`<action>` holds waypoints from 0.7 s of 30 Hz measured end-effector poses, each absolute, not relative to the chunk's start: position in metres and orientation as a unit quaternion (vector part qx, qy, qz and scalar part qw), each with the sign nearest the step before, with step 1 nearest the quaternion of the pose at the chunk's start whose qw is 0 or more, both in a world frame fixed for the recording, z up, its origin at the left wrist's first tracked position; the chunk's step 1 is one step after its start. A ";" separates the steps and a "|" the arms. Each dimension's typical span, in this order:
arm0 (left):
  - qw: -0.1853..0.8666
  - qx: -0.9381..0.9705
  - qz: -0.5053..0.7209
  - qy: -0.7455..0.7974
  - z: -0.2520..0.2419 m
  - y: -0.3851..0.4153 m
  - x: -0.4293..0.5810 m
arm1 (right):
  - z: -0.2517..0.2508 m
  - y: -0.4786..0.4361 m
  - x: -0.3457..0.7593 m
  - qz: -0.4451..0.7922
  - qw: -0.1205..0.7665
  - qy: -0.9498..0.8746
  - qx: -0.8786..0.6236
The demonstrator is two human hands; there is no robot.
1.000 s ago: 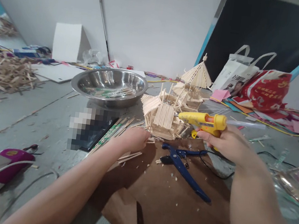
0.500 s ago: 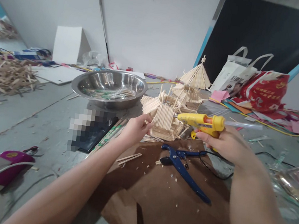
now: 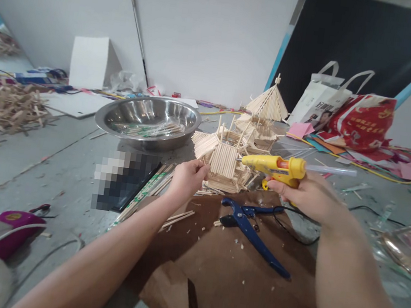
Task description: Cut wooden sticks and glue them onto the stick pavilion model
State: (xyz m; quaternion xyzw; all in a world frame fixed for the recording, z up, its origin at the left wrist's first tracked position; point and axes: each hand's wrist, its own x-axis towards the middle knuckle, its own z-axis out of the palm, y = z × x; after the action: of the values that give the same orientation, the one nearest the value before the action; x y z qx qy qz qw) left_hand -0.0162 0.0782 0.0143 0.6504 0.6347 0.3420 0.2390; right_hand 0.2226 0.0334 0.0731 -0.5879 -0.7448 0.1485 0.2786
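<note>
A pagoda-like model of thin wooden sticks point(image 3: 224, 160) stands ahead of me, its slatted roof panel facing this way. At that panel's lower left edge, my left hand point(image 3: 189, 179) is closed in a pinch on the model; the exact contact is partly hidden. My right hand point(image 3: 311, 196) is wrapped round a yellow hot glue gun point(image 3: 277, 167). The gun's nozzle points left, at the right edge of the roof panel, and a clear glue stick point(image 3: 334, 170) juts from its back. Behind rises a taller part with a pointed roof point(image 3: 270, 103).
Blue cutters point(image 3: 255, 239) lie on brown paper point(image 3: 246, 301). A steel basin point(image 3: 101, 122) holding wrapped sticks stands back left, near a dark tablet-like slab point(image 3: 140, 186). Loose sticks point(image 3: 147, 192) lie beside it. The gun's black cord point(image 3: 302, 242) trails right. Bags point(image 3: 364, 122) stand behind.
The view has shifted slightly. Both hands keep their places at the model, and the glue gun's nozzle stays by the roof panel's right edge.
</note>
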 end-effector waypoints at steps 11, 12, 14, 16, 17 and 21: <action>0.344 0.595 0.408 0.601 0.013 0.081 -0.011 | 0.073 0.035 0.225 0.144 0.261 -0.756 -0.583; 0.345 0.594 0.414 0.597 0.013 0.080 -0.011 | 0.073 0.035 0.225 0.145 0.260 -0.757 -0.582; 0.343 0.595 0.425 0.590 0.012 0.080 -0.010 | 0.073 0.035 0.225 0.145 0.261 -0.759 -0.579; 0.352 0.590 0.435 0.582 0.011 0.081 -0.010 | 0.072 0.036 0.225 0.147 0.264 -0.758 -0.578; 0.360 0.585 0.440 0.578 0.010 0.081 -0.010 | 0.072 0.036 0.225 0.148 0.266 -0.756 -0.580; 0.401 0.556 0.456 0.568 0.011 0.084 -0.009 | 0.071 0.036 0.225 0.139 0.260 -0.748 -0.595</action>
State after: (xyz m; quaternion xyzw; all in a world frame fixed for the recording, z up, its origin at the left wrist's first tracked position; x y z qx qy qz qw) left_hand -0.0087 0.0835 0.0105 0.5563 0.5676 0.4560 0.4005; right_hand 0.2247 0.0361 0.0712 -0.5948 -0.7478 0.1392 0.2601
